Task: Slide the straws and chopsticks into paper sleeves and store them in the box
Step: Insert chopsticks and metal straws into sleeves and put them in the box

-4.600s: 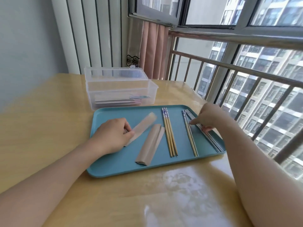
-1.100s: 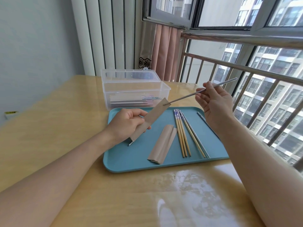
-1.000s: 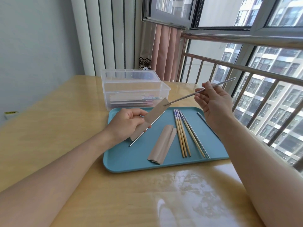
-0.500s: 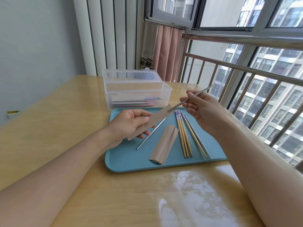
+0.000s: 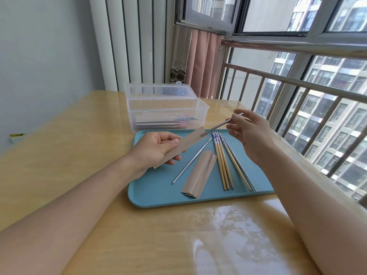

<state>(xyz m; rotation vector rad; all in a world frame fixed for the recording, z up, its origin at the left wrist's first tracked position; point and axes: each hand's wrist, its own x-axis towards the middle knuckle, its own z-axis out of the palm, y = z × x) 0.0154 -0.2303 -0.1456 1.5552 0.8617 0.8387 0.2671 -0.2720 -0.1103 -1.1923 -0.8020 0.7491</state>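
At the centre of the frame, a left hand [image 5: 156, 149] grips a brown paper sleeve [image 5: 178, 146] above a blue tray [image 5: 158, 191]. Just to its right, the right hand [image 5: 252, 133] pinches a metal straw [image 5: 222, 127] between fingertips, the straw's lower end entering the sleeve's open mouth. On the tray below lie a second metal straw [image 5: 191, 160], a stack of spare sleeves [image 5: 198, 174] and several wooden chopsticks [image 5: 223, 161] with blue-patterned tops. Above the tray, centre frame, an open clear plastic box [image 5: 164, 114] holds filled sleeves. Everything sits on a wooden table [image 5: 79, 155]. No readable writing or brand shows anywhere.
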